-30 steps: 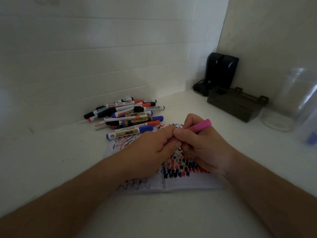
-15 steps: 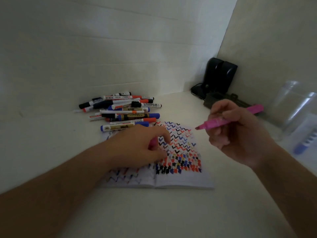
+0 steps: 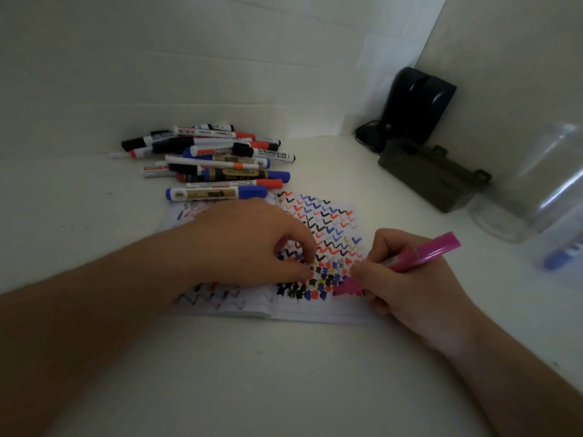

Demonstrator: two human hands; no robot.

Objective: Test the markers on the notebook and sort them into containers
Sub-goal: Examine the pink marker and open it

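- White counter ran into a corner of pale walls, dimly lit.
- An open notebook lay at the centre of the counter, its right page filled with rows of black, red and blue zigzags and blots.
- The left hand lay palm down on the notebook's left page, forearm reaching in from 8 o'clock; its fingers were curled with the tips on the paper, and a trace of pink showed under them, too hidden to tell what it was.
- The right hand came in from 4 o'clock, fingers clamped around a pink marker, whose tip pointed down toward 8 o'clock and met the lower right page.
- A pile of markers lay at 11 o'clock from the notebook; "WHITEBOARD MARKER" was readable on two barrels, the other labels too blurred.
- A clear container stood at 3 o'clock near a dark green box, with a black device in the corner at 1 o'clock.
- A blue marker showed blurred at the right edge.
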